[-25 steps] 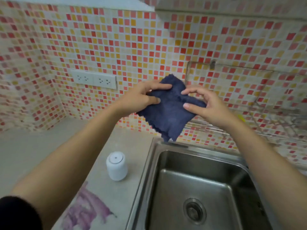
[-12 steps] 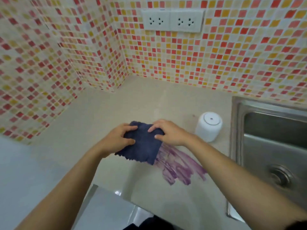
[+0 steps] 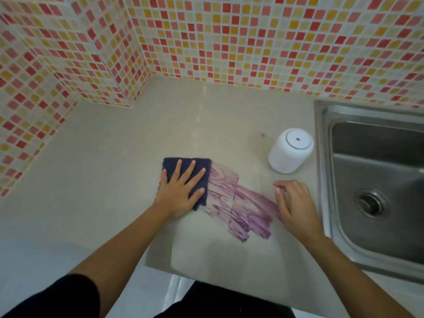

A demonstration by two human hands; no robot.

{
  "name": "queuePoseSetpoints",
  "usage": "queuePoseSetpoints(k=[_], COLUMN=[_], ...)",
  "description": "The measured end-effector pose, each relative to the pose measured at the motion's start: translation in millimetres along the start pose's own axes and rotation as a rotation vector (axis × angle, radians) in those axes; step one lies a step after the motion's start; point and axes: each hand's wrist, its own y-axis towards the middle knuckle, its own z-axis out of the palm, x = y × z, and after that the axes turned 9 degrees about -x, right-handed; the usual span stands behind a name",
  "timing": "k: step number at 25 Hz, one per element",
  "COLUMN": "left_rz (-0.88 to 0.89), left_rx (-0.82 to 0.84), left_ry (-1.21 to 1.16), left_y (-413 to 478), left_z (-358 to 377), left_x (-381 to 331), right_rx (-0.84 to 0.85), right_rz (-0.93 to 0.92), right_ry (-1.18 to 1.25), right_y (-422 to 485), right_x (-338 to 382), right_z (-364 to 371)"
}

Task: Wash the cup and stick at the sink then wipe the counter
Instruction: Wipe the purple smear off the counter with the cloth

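Dark-blue folded cloth (image 3: 170, 165): I've now laid it on the beige counter (image 3: 137, 145), left hand (image 3: 181, 191) spread flat and pressing, right hand (image 3: 296, 205) released and relaxed, so wiping the purple smear (image 3: 241, 207) can start.

1. The left hand (image 3: 181, 191) covers the middle of the cloth (image 3: 205, 162); only its edges show.
2. The right hand (image 3: 296, 203) is blurred; whether its fingertips touch the counter (image 3: 114, 157) cannot be told.
3. It hides the right end of the stain (image 3: 238, 207).
4. The right edge cuts off the sink (image 3: 321, 145).
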Motion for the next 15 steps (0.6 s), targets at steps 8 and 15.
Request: queuePoseSetpoints(k=[8,15], left_rz=[-0.020,-0.318], left_rx=[-0.007,-0.070], left_ry=[-0.073,0.021], left_y=[94.2,17.9], left_z=[-6.8,-9.5], left_x=[-8.8,54.1], right_rx=[0.059,0.114], right_rz=[0.237,0.256], right_ry=[-0.295,-0.349], right_y=[15.2,16.5], right_x=[-92.5,-98.8], right_z=[-8.6,-1.2])
